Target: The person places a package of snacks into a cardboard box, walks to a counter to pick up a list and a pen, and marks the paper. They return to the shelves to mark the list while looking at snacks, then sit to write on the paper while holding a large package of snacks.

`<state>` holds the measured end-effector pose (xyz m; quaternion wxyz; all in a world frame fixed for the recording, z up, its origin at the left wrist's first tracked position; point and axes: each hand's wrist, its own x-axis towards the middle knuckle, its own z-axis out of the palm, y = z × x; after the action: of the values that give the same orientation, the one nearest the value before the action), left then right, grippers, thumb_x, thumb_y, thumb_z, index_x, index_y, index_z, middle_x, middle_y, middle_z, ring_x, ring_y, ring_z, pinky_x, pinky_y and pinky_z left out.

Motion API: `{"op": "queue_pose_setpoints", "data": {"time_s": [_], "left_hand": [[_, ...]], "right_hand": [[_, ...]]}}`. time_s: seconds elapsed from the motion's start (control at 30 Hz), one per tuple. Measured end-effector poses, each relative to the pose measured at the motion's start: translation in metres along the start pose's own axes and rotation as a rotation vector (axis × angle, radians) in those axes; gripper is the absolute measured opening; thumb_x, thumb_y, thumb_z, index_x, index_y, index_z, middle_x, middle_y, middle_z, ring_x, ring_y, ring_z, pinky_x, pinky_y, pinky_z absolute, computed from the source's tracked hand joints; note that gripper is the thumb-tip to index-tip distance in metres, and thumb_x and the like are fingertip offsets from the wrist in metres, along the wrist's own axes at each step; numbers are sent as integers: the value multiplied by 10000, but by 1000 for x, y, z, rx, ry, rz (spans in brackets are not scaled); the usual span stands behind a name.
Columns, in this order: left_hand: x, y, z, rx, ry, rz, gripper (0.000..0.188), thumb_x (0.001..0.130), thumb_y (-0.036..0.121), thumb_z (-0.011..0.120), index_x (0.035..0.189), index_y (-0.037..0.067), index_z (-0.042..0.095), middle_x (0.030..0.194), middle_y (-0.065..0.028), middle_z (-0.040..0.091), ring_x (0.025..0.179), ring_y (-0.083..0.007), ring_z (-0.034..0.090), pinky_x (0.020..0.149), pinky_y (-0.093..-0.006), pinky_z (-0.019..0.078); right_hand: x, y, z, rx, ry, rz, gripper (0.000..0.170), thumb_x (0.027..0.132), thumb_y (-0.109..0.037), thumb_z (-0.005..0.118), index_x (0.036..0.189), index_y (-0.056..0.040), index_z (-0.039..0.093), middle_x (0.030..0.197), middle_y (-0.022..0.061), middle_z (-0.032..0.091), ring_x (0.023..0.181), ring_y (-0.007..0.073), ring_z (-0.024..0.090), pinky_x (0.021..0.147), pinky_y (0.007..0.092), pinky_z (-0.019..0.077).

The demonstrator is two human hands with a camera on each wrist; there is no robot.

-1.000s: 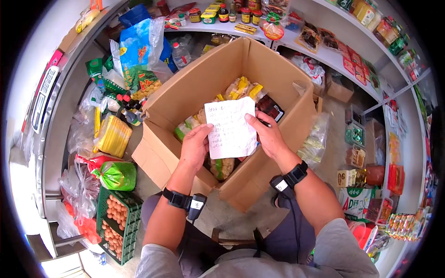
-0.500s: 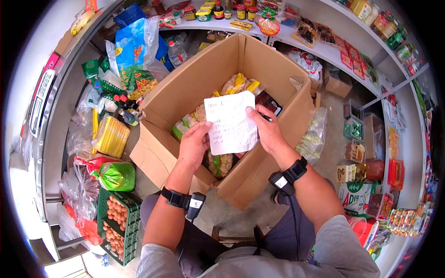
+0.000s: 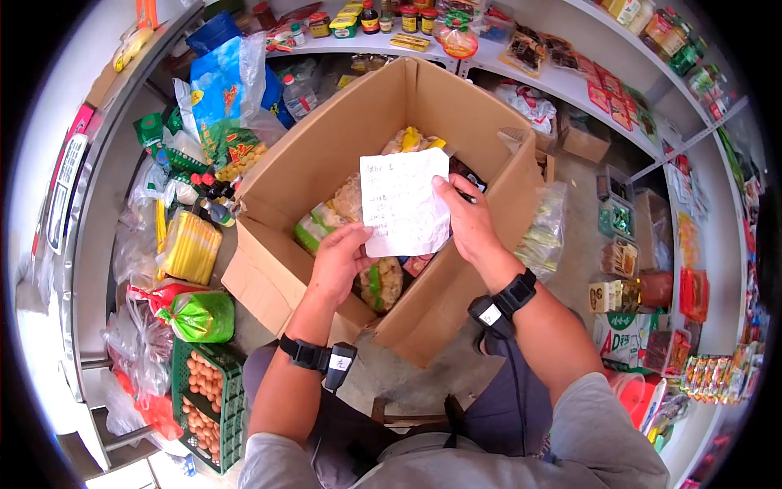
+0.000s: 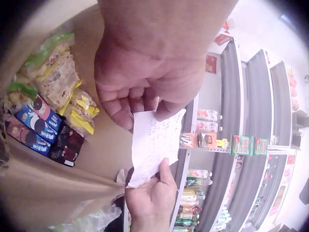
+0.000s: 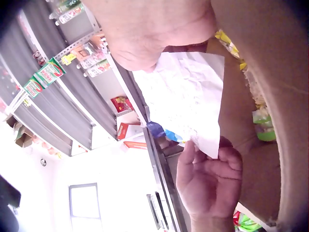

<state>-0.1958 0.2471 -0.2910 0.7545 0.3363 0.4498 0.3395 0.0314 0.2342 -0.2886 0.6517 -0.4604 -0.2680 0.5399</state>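
Observation:
A crumpled white sheet of paper [image 3: 405, 208] with handwritten lines is held up over an open cardboard box [image 3: 318, 167]. My left hand [image 3: 336, 259] pinches its lower left corner between thumb and fingers. On the opposite edge, my right hand [image 3: 471, 224] grips the sheet with the thumb on top, and a dark pen [image 3: 467, 196] sticks out from the same hand. Behind the paper, the box holds bagged dry food [image 3: 381, 285], a green-and-white packet [image 3: 314, 228] and a yellow-marked bag [image 3: 414, 140]. Blue cookie packs [image 4: 36, 123] show in the left wrist view.
Shelves [image 3: 570, 94] with jars, bottles and packets curve around the back and right. Left of the box stand a green crate [image 3: 232, 407] of eggs, a green bag [image 3: 204, 314] and a yellow bundle [image 3: 191, 248]. Clear plastic packaging [image 3: 544, 224] lies right of the box.
My left hand has shifted from the middle of the paper's left edge to its lower left corner. The right hand keeps its grip on paper and pen. The view has shifted slightly.

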Motion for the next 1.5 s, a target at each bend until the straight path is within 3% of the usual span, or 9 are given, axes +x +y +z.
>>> {"op": "queue_pose_setpoints", "data": {"time_s": [0.3,0.5,1.13,1.33,1.43,1.5], "left_hand": [[-1,-6,4,60,-12,-56,182,981,151,624,1111,42,691,973,-42,725,824,-126,673,759,-270,551],[0,-10,2,145,-6,-57,238,963,222,669,1099,29,704,966,-44,728,838,-120,683,760,-254,540],[-3,-7,8,137,6,-85,159,979,184,645,1044,46,693,934,-51,732,815,-125,678,768,-271,554],[-2,-8,6,148,15,-87,168,976,179,652,1058,39,696,925,-56,732,801,-129,684,764,-272,564],[-1,-8,6,142,8,-78,171,978,176,650,1061,33,695,926,-58,732,803,-129,684,767,-272,565],[-3,-9,6,134,7,-82,172,979,175,648,1061,31,694,928,-59,731,805,-129,684,768,-272,565]], "right_hand": [[4,0,-4,-79,39,-23,236,1004,-231,648,901,-19,635,875,-5,624,796,65,541,715,256,458],[6,0,-6,-78,16,-51,243,1002,-231,648,896,-13,637,847,-10,618,769,63,527,696,252,447],[7,-1,-7,-125,48,-75,257,996,-232,659,874,-7,634,812,-7,604,738,60,517,655,243,441],[4,-5,-5,-120,39,-76,257,998,-231,655,874,-7,635,809,-14,598,740,56,512,657,240,438],[6,-2,-10,-142,9,-50,230,1006,-245,656,921,-32,643,884,-4,633,825,65,563,740,244,470],[7,1,-10,-142,20,-82,259,1003,-244,653,877,-19,633,831,-11,611,769,59,529,684,244,450]]}}
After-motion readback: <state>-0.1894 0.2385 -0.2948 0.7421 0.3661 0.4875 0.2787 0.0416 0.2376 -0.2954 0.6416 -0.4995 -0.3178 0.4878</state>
